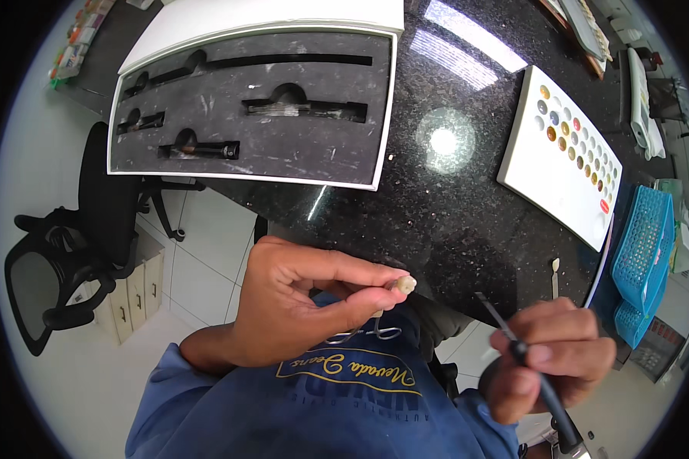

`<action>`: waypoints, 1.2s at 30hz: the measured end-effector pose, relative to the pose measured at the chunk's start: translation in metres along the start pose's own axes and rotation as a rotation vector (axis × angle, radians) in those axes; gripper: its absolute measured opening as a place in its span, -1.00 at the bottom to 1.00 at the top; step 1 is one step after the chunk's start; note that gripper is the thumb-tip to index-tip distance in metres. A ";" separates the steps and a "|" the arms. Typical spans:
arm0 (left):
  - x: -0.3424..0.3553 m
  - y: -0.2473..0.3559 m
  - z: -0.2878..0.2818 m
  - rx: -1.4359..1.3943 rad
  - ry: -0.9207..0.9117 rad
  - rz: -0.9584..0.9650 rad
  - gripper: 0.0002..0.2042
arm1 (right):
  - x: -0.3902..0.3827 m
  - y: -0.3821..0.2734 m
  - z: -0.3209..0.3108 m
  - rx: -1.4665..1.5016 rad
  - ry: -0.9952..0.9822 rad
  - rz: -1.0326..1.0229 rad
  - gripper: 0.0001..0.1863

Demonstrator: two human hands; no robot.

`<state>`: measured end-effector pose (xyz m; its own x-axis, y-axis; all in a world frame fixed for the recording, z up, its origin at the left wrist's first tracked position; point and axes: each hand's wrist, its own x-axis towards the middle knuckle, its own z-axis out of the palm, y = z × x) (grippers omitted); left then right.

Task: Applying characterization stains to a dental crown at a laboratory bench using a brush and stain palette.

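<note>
My left hand (314,294) is closed in a pinch between thumb and forefinger. Its fingertips grip a small cream-coloured dental crown (407,285) with an uneven top, just past the table's front edge. Silvery curved loops (386,333) show beneath the fingers; whether they join the crown is hidden. To the right, my right hand (555,356) is wrapped round a slim tool (553,402) with a dark handle and a narrow metal blade. The blade's tip points up and left, apart from the crown. The right hand is slightly blurred.
An open white case (245,172) with cut-out grey foam lies at the back left. A white palette (540,161) with coloured wells is on the right, near a tooth-shaped shade tab (555,266). Blue baskets (643,237) stand far right. A black chair (92,229) is left.
</note>
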<state>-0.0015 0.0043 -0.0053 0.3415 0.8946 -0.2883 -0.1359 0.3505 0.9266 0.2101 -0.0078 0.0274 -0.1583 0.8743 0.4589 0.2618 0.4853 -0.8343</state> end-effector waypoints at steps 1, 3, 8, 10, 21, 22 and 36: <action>0.000 0.000 0.000 0.014 -0.010 0.008 -0.84 | -0.002 0.002 0.002 0.023 -0.057 -0.011 -0.75; 0.000 0.002 0.003 0.030 -0.021 0.016 -0.85 | -0.004 0.001 0.010 0.046 0.012 0.016 -0.77; 0.000 0.004 0.007 0.026 0.053 0.008 -0.88 | -0.004 0.004 0.017 0.057 0.056 0.028 -0.79; 0.000 0.002 0.007 0.016 0.058 0.025 -0.88 | -0.003 0.004 0.019 0.031 0.029 0.038 -0.79; 0.003 0.000 0.005 0.030 0.032 0.059 -0.89 | 0.001 0.004 0.019 0.019 -0.015 0.050 -0.81; 0.003 0.001 0.006 0.031 0.030 0.058 -0.89 | 0.000 0.004 0.019 0.020 -0.013 0.041 -0.82; 0.003 0.000 0.005 0.025 0.032 0.049 -0.90 | 0.002 0.004 0.018 0.000 -0.021 0.053 -0.82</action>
<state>0.0044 0.0051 -0.0050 0.3051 0.9191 -0.2495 -0.1282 0.2992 0.9455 0.1940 -0.0044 0.0195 -0.1639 0.8983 0.4077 0.2705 0.4384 -0.8571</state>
